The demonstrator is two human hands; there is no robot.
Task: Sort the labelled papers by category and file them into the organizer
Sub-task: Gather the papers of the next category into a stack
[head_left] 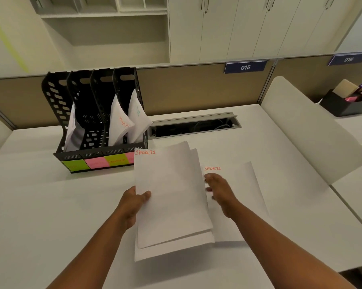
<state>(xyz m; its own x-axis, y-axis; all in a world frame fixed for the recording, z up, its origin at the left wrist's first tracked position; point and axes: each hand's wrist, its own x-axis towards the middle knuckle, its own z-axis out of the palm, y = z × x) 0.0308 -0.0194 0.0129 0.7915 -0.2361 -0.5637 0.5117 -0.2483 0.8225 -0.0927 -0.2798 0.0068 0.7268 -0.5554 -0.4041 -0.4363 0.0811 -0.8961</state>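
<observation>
My left hand (135,202) grips a small stack of white sheets (171,197) by its left edge, held just above the desk; the top sheet reads SPORTS in orange. Fingers spread, my right hand (218,189) rests on another sheet marked SPORTS (242,197) that lies flat on the desk to the right, partly under the stack. At the back left stands the black four-slot organizer (92,113) with green and pink labels along its base. Papers sit in its first, third and fourth slots; the second looks empty.
An open cable tray (194,126) is set into the white desk (50,205) behind the papers. A curved white divider (313,132) rises on the right, with a dark box of stationery (347,101) beyond it. A beige partition runs along the back.
</observation>
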